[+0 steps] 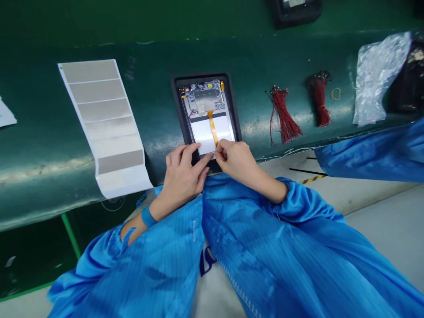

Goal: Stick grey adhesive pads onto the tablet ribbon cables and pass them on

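Observation:
An opened tablet (206, 112) in a black frame lies on the green belt (149, 88), showing a circuit board, a white battery panel and an orange flex cable (212, 128). My left hand (183, 170) rests with its fingers stretched flat on the tablet's near edge. My right hand (233, 159) is beside it, fingertips pinched together at the lower end of the flex cable. What the pinch holds is too small to make out. Both arms wear blue sleeves.
A long white liner sheet with grey rectangular pads (102, 119) lies left of the tablet. Two bundles of red wires (283, 115) (320, 99) and a clear plastic bag (377, 75) lie to the right. Another person's blue sleeve (374, 152) reaches in at the right.

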{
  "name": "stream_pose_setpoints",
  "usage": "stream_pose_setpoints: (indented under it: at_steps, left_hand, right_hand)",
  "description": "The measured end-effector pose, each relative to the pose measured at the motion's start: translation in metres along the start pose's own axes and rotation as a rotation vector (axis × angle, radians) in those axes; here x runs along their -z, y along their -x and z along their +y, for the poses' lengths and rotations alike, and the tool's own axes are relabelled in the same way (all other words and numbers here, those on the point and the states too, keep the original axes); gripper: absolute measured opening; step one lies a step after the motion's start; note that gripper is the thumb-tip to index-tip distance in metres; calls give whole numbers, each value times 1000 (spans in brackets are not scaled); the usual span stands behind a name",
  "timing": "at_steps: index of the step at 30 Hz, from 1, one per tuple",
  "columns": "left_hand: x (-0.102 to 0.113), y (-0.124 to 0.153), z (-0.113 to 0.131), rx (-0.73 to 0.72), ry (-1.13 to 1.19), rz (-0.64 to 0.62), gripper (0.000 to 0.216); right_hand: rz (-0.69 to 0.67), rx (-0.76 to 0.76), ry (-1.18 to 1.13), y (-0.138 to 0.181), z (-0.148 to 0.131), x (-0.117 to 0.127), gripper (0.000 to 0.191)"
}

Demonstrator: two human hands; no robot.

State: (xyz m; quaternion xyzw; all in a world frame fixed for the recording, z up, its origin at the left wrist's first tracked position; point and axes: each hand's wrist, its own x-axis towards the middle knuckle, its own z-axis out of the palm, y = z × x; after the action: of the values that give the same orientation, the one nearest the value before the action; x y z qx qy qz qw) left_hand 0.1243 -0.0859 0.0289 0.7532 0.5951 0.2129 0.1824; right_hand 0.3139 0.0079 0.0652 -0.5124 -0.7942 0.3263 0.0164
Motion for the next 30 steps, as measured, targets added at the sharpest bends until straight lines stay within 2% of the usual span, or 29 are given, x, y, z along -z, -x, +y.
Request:
stream_pose_setpoints:
  at_steps: [4, 8, 12, 16, 18, 20, 21, 23, 26, 30]
  left_hand:
    - [-1, 6, -2, 8, -36, -11, 44]
    - [-6, 10, -3, -13, -69, 3, 48]
    - [-14, 5, -5, -108, -33, 25, 54]
    - [-15, 0, -12, -164, -25, -3, 64]
    - [-14, -2, -17, -167, -52, -26, 68]
    - [-14, -6, -18, -194, -50, -47, 70]
    - [-14, -8, -18, -210, -37, -57, 71]
    - [-15, -13, -17, -226, 4, -75, 70]
    - [-12, -17, -15, -207, 45, -82, 65]
    - [-5, -16, -11, -237, -100, -93, 65]
  right_hand:
    - [0, -22, 179, 0, 8, 8, 13]
    - [99, -112, 201, 2, 31, 20, 28]
    - [139, -106, 122, 7, 46, 22, 32]
    - [90, -25, -62, 8, 69, 29, 28]
    - [207, -40, -108, 1, 91, 41, 17]
    - [435, -92, -35, -13, 116, 57, 10]
    - [533, -104, 34, -23, 128, 65, 11]
    - [622, -85, 183, -48, 147, 79, 16]
    - [558, -50, 346, -84, 160, 91, 21]
    - [375, 6, 404, -108, 159, 104, 28]
